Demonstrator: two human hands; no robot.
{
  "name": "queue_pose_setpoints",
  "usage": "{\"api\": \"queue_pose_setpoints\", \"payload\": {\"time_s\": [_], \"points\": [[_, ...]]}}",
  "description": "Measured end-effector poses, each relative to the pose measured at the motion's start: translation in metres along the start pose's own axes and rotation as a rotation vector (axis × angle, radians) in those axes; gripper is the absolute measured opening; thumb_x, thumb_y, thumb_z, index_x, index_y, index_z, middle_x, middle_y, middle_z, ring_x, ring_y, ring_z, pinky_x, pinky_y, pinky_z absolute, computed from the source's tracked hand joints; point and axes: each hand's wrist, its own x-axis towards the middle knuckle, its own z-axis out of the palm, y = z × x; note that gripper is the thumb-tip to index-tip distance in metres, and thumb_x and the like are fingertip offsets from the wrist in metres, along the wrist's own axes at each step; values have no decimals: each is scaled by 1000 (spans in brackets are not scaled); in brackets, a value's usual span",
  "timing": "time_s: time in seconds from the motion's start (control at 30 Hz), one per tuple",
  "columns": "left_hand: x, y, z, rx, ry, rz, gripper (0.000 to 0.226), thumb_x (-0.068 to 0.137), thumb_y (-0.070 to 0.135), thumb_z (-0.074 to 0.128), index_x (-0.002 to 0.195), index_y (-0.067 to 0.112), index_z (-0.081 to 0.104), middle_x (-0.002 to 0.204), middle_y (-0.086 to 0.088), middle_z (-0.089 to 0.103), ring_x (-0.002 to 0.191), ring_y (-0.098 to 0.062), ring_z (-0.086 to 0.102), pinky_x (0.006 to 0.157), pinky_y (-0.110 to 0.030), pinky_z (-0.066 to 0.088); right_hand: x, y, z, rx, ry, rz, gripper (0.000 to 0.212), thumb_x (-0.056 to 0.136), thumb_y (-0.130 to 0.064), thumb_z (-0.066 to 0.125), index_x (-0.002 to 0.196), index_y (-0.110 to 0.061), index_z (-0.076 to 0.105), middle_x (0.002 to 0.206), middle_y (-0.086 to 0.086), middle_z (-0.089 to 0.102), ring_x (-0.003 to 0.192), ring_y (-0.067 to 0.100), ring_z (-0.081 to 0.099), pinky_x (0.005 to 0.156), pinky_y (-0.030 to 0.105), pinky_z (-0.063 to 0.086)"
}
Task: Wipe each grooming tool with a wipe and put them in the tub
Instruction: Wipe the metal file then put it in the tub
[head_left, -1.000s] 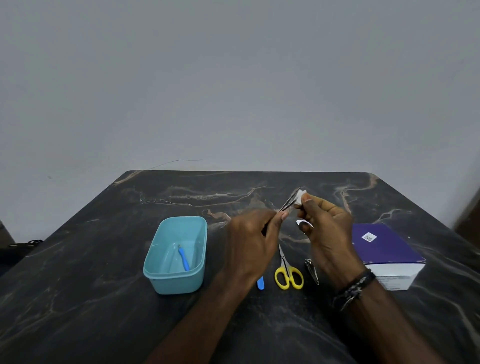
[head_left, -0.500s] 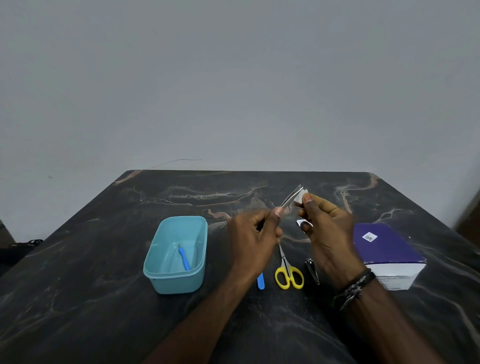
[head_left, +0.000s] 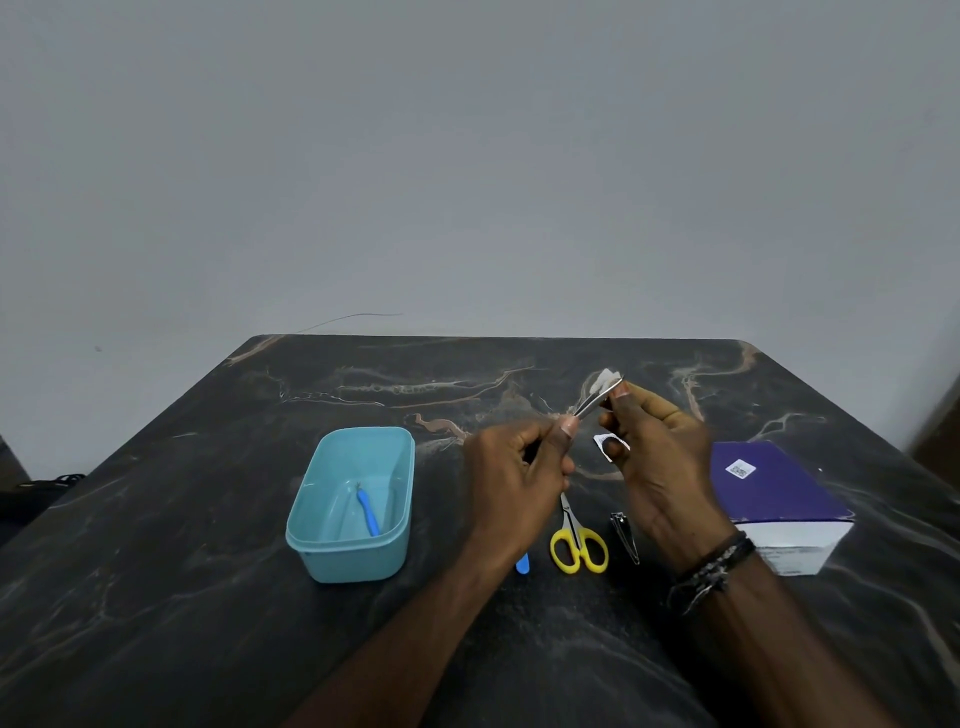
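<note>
Both hands are raised above the middle of the dark marbled counter (head_left: 208, 597), forearms coming in from the near edge. The left hand (head_left: 514, 478) has its fingers curled and its thumb pressed on the lower end of slim metal tweezers (head_left: 597, 400), which slant up to the right. The right hand (head_left: 660, 457) pinches a small white wipe (head_left: 605, 379) round the tweezers' upper end with thumb and forefinger — a second white scrap shows under its palm. The teal tub (head_left: 311, 540) stands left of the hands, well apart, with a blue-handled tool (head_left: 368, 512) lying inside. Below the hands, on the counter, lie yellow-handled scissors (head_left: 577, 545), a nail clipper (head_left: 625, 535) just beside them, and a blue tip (head_left: 522, 564) half hidden by the left wrist. A purple box (head_left: 769, 488) sits near the right edge — bare counter stretches behind the hands to the far edge.
</note>
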Motion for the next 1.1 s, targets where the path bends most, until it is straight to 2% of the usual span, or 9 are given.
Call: {"api": "queue_pose_setpoints", "payload": {"time_s": [0.17, 0.3, 0.47, 0.6, 0.67, 0.77, 0.87, 1.0, 1.1], "points": [[0, 0, 0, 11, -16, 12, 31, 94, 28, 61, 69, 11, 71, 57, -4, 67, 48, -14, 64, 51, -40, 56, -1, 1, 1, -27, -88, 10, 8, 88, -12, 65, 87, -9, 72, 71, 2, 64, 65, 9, 55, 52, 21, 42], [2, 0, -2, 10, -39, 22, 24, 94, 27, 60, 72, 28, 70, 55, -5, 66, 47, -17, 64, 51, -41, 56, 1, 2, -3, -86, -261, 57, 12, 91, -7, 59, 87, -8, 70, 75, 5, 67, 67, 12, 58, 53, 22, 41], [4, -5, -5, 6, -54, 1, 33, 93, 33, 59, 70, 13, 72, 52, -3, 64, 45, -17, 62, 52, -44, 56, 3, 0, -6, -211, -415, 43, 13, 90, -13, 61, 83, -8, 70, 73, 12, 63, 65, 14, 56, 56, 26, 39], [3, -4, -5, 14, -112, 3, 36, 93, 32, 59, 68, 8, 70, 53, -5, 64, 46, -18, 61, 52, -46, 55, 5, 2, -7, -199, -336, 28, 14, 88, -5, 60, 78, -7, 70, 73, 12, 66, 67, 20, 58, 55, 28, 41], [1, -4, -3, 11, -155, 9, 35, 94, 28, 60, 69, 5, 69, 52, -5, 64, 45, -17, 61, 50, -44, 54, 5, 1, -6, -152, -240, 21, 20, 88, 1, 55, 75, -7, 69, 67, 8, 64, 63, 17, 57, 54, 27, 40], [-1, -4, -1, 8, -187, 9, 36, 94, 26, 60, 68, 3, 69, 52, -7, 63, 43, -16, 60, 48, -39, 53, 7, -1, -6, -103, -169, 22, 22, 87, 1, 54, 72, -9, 68, 62, 3, 63, 58, 12, 55, 51, 24, 39], [0, -3, -2, 6, -187, 2, 35, 94, 24, 59, 69, 3, 69, 51, -5, 62, 42, -12, 58, 48, -34, 51, 10, 1, -8, -123, -237, 54, 16, 88, -4, 57, 78, -7, 69, 64, 4, 64, 58, 12, 56, 51, 23, 40], [3, -4, -6, 18, -176, 14, 35, 94, 25, 59, 70, 3, 70, 51, -6, 62, 43, -12, 55, 49, -40, 50, 12, 3, -11, -150, -362, 94, 14, 90, -5, 56, 84, -2, 68, 73, 12, 62, 62, 15, 56, 56, 29, 40], [3, -6, -5, 40, -177, 53, 35, 93, 29, 59, 66, 10, 69, 49, -2, 58, 42, -18, 53, 46, -39, 46, 11, 3, -11, -147, -322, 65, 15, 90, -5, 58, 81, -3, 70, 70, 10, 64, 62, 15, 58, 54, 27, 41]]}}
